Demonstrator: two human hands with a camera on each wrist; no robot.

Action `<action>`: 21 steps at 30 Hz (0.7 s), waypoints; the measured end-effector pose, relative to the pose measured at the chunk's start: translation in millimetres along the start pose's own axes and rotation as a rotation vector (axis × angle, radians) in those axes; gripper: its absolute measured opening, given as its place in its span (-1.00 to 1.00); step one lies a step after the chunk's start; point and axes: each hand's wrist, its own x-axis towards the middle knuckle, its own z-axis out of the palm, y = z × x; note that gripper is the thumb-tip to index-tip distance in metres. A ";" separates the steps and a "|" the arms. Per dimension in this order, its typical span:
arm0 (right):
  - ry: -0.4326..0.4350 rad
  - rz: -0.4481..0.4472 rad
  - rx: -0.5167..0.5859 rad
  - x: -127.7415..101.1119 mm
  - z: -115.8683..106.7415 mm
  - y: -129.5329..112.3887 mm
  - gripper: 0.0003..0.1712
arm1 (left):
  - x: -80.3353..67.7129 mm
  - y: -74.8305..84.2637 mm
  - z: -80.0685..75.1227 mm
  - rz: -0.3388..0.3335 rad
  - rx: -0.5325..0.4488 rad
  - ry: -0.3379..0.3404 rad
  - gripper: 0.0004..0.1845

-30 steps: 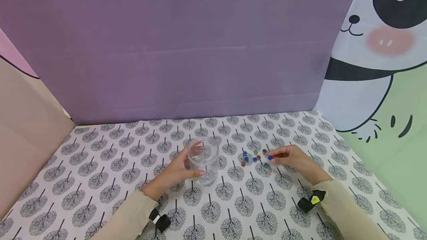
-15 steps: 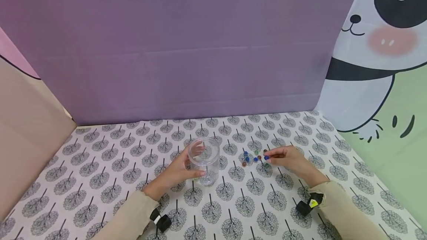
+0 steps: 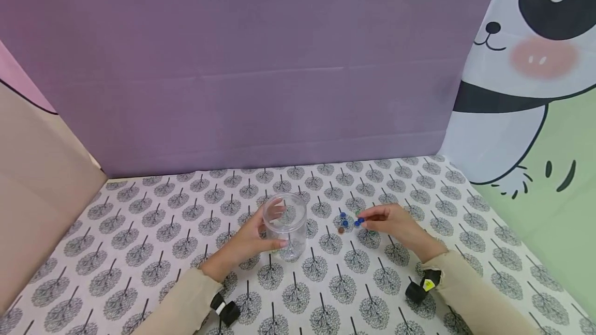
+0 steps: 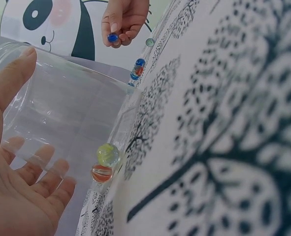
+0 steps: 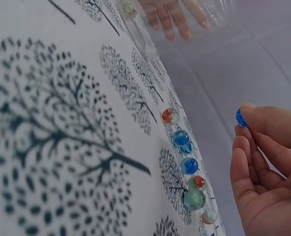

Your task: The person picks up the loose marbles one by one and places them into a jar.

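**Blue marble pinched above the pile, jar held alongside**

The right hand (image 3: 396,223) pinches a blue marble (image 3: 360,221) between thumb and forefinger, the other fingers curled loosely under it. In the right wrist view the marble (image 5: 241,117) sits at the very fingertips, lifted clear of the cloth. Just below and beside it, a small cluster of marbles (image 3: 345,222) lies on the worktop (image 3: 139,252), which is covered with a tree-print cloth: blue, red-flecked and greenish ones in a loose row (image 5: 187,167).

The left hand (image 3: 249,239) grips a clear plastic jar (image 3: 285,225), thumb on the near side and fingers wrapped round the far wall. The jar stands upright on the cloth, near the cluster. Inside it, at the bottom, lie a yellow-green marble (image 4: 108,154) and an orange one (image 4: 101,173), touching each other.

A purple board (image 3: 242,66) stands behind the worktop.
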 end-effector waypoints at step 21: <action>0.019 -0.027 -0.020 3.2 17.5 -20.7 -0.64 | 0.5 0.5 0.7 0.018 -0.004 -0.006 0.02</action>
